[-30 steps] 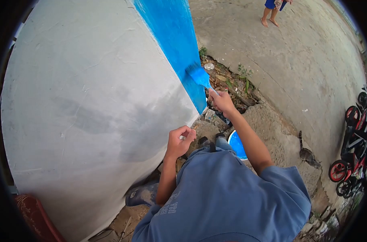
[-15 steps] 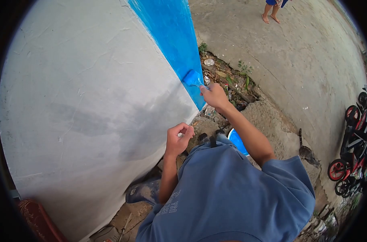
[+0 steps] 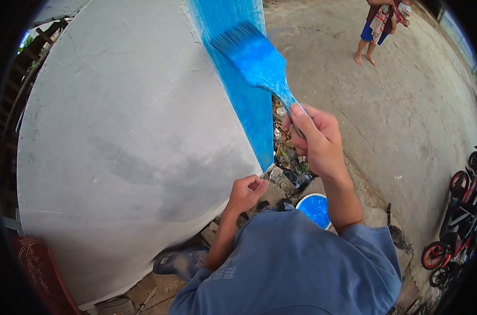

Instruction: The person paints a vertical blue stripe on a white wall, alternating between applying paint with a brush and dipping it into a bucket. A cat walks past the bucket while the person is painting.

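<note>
My right hand (image 3: 322, 140) is wrapped round the handle of a wide paintbrush (image 3: 262, 60) coated in blue paint. Its bristles point up and left, overlapping the blue-painted strip (image 3: 246, 113) of the wall in this view. My left hand (image 3: 247, 193) hovers by the lower corner of the pale grey wall (image 3: 144, 105), fingers curled in with nothing visible in them. Below my right forearm stands a round bucket of blue paint (image 3: 314, 209), partly hidden by that arm and my shirt.
Rubble and leaf litter (image 3: 288, 157) lie along the wall's foot. A barefoot person (image 3: 377, 34) holding a child stands on the concrete (image 3: 364, 105) ahead. Parked motorbikes (image 3: 456, 215) line the right side. A dark red, patterned object (image 3: 41, 268) is at lower left.
My right hand has lifted the paintbrush up from low on the blue strip, closer to the camera. The left hand stays curled near the corner. My view has shifted, showing more of the person ahead.
</note>
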A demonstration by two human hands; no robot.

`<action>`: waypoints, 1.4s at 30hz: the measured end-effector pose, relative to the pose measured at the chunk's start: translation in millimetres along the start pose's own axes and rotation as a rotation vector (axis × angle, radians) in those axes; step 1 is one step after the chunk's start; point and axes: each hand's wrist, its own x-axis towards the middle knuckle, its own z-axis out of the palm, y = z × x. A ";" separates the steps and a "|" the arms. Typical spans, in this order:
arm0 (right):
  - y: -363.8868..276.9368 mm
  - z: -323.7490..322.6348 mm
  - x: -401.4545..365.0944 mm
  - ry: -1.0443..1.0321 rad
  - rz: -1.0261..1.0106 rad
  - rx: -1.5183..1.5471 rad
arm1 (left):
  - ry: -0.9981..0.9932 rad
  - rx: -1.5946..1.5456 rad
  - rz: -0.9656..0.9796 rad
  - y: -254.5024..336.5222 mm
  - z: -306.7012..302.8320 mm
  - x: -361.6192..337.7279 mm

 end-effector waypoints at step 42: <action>282.2 -88.8 -125.2 0.553 0.607 -0.905 | -0.504 -0.046 -0.063 -36.8 56.8 75.2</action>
